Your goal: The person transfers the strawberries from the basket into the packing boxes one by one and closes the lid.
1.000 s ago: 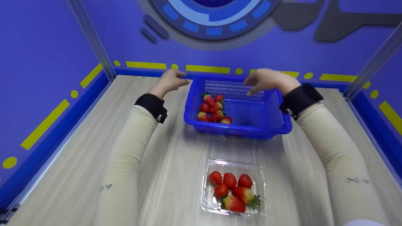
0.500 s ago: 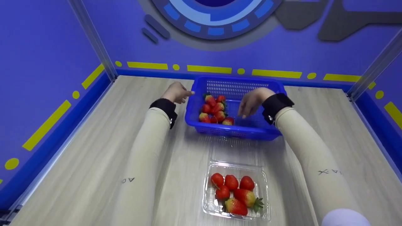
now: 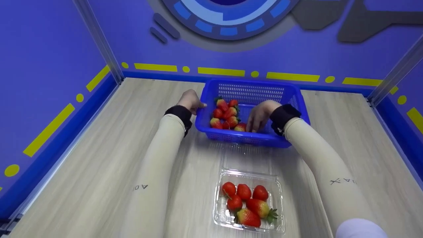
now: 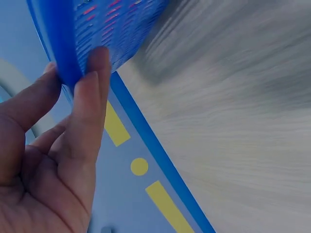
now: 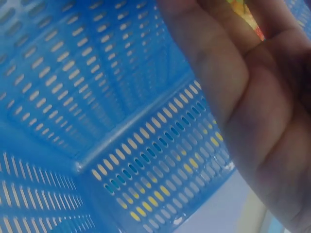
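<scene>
Six strawberries [image 3: 244,191] are sitting in the near box [image 3: 215,211] on the desk [image 3: 99,165], while another bunch [image 3: 230,113] is waiting at the left of the far basket [image 3: 257,94]. The left hand [image 3: 191,100] is pinching the basket's rim; I can't tell whether the right hand [image 3: 261,115], beside the bunch, is gripping anything.

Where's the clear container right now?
In the head view, the clear container sits on the table just right of bottom centre, on the near side of the blue basket, with strawberries inside.
</scene>
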The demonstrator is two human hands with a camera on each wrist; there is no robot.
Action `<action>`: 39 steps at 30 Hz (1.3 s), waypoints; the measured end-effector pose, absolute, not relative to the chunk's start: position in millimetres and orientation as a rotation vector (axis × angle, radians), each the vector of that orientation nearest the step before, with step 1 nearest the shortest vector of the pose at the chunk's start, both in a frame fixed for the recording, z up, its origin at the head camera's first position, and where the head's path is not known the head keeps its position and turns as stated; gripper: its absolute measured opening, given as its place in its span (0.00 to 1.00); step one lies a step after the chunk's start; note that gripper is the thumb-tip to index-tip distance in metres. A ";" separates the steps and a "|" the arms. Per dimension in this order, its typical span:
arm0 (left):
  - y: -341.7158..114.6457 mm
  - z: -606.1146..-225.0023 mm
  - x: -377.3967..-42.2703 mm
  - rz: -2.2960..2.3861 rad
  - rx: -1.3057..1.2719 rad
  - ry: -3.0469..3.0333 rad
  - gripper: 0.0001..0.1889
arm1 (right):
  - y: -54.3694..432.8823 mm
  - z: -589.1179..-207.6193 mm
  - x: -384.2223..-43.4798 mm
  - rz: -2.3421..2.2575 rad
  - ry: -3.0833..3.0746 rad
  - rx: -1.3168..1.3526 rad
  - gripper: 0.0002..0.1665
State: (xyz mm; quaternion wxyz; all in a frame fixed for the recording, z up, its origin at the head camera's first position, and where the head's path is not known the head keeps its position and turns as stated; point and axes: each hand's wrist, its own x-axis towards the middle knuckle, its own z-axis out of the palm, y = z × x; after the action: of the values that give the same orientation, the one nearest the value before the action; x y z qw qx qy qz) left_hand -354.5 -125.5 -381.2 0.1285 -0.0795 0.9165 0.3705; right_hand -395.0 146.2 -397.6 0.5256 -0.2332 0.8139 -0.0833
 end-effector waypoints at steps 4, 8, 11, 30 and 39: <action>-126.0 -381.9 -354.6 1.094 -0.259 2.661 0.16 | 142.7 -402.9 -395.7 -0.168 1.909 -0.595 0.25; -126.0 -382.6 -354.0 1.107 -0.274 2.652 0.17 | 139.7 -406.6 -395.3 -0.153 1.901 -0.594 0.24; -125.5 -380.7 -354.1 1.103 -0.276 2.662 0.17 | 137.7 -406.3 -394.4 -0.146 1.914 -0.593 0.24; -128.8 -384.5 -346.3 1.134 -0.210 2.643 0.14 | 142.9 -394.0 -387.1 -0.226 1.910 -0.605 0.12; -142.2 -361.6 -329.5 0.922 -0.058 2.872 0.25 | 155.6 -353.5 -377.2 -0.146 2.197 -0.703 0.18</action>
State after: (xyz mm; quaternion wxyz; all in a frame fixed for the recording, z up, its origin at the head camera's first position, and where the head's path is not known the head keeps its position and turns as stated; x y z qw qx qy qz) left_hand -329.5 -142.2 -361.6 0.0622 -0.0191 0.9502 0.3049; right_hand -377.2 155.6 -353.5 0.4035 -0.2783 0.8697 -0.0579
